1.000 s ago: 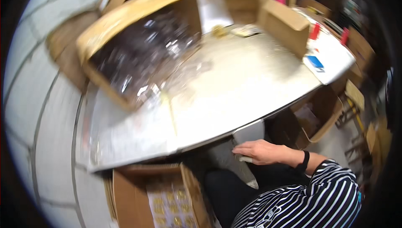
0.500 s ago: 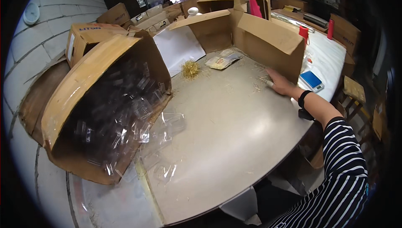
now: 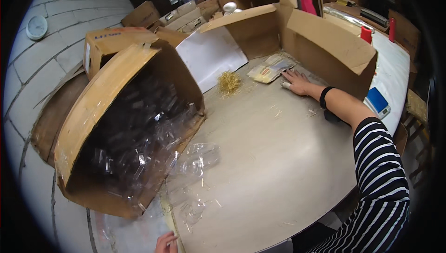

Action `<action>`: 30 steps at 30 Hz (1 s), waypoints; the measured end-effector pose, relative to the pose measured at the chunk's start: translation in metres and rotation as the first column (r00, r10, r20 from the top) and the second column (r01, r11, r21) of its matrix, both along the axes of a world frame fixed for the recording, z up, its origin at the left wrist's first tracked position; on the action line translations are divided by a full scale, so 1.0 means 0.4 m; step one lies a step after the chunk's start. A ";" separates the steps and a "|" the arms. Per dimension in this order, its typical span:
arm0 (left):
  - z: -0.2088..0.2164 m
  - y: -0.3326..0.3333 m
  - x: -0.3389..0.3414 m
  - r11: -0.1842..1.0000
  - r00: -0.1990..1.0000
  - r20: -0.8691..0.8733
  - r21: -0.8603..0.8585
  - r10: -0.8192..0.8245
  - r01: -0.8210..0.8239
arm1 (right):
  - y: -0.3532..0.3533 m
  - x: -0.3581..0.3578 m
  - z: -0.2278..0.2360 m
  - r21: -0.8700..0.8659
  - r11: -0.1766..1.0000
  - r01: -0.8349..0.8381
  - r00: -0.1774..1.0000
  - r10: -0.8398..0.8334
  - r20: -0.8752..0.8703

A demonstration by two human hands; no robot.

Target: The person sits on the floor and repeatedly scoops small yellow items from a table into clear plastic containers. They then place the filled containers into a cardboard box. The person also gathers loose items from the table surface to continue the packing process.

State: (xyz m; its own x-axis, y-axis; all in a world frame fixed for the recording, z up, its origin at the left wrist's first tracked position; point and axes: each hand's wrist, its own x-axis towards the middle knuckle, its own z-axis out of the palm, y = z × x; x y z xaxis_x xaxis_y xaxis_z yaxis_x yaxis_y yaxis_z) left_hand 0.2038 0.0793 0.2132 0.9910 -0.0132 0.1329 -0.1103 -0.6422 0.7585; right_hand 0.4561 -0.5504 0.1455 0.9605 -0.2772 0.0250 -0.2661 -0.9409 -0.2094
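My right hand [image 3: 297, 83] reaches over the table with its fingers spread and flat, open. Its fingertips meet the near right edge of a flat printed packet [image 3: 269, 68]; whether they press on it I cannot tell. A pale wrap covers the thumb, and a black band circles the wrist. To the packet's left sits a loose clump of golden, straw-like strands [image 3: 229, 83]. At the lower edge, only part of my left hand [image 3: 166, 243] shows, its fingers loosely bent and a little apart, with nothing visible in them. Clear plastic boxes [image 3: 200, 156] lie nearest to it.
A large tipped carton [image 3: 104, 113] full of clear plastic boxes stands on the left. Cardboard flaps [image 3: 330, 39] wall the table's [image 3: 265, 160] far side, beside a white sheet [image 3: 211, 55]. A small blue-topped scale [image 3: 378, 100] rests on white wrapping at right.
My right hand has moved left, from scattered strands near the cardboard wall to the packet's edge. My left hand has come into view at the bottom. The whole view has shifted slightly.
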 end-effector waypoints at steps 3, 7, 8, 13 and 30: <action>-0.036 0.016 0.067 0.994 1.000 -0.002 0.109 -0.013 0.013 | 0.074 0.030 -0.021 -0.078 0.963 -0.256 0.963 0.247 -0.104; -0.011 -0.030 0.137 1.000 0.999 0.028 -0.002 0.019 -0.019 | 0.157 -0.137 0.015 0.001 0.892 -0.452 0.883 0.448 -0.142; -0.006 -0.047 0.160 1.000 1.000 0.008 0.007 -0.006 0.006 | 0.152 -0.209 0.041 0.004 0.894 -0.449 0.882 0.443 -0.161; -0.008 -0.041 0.165 0.990 0.997 -0.027 0.122 -0.073 0.076 | 0.308 -0.405 0.082 0.046 0.834 -0.549 0.813 0.546 -0.200; -0.069 -0.124 0.240 0.950 0.980 0.059 0.261 -0.190 0.169 | 0.627 -0.607 0.036 0.477 0.798 -0.369 0.928 0.283 0.243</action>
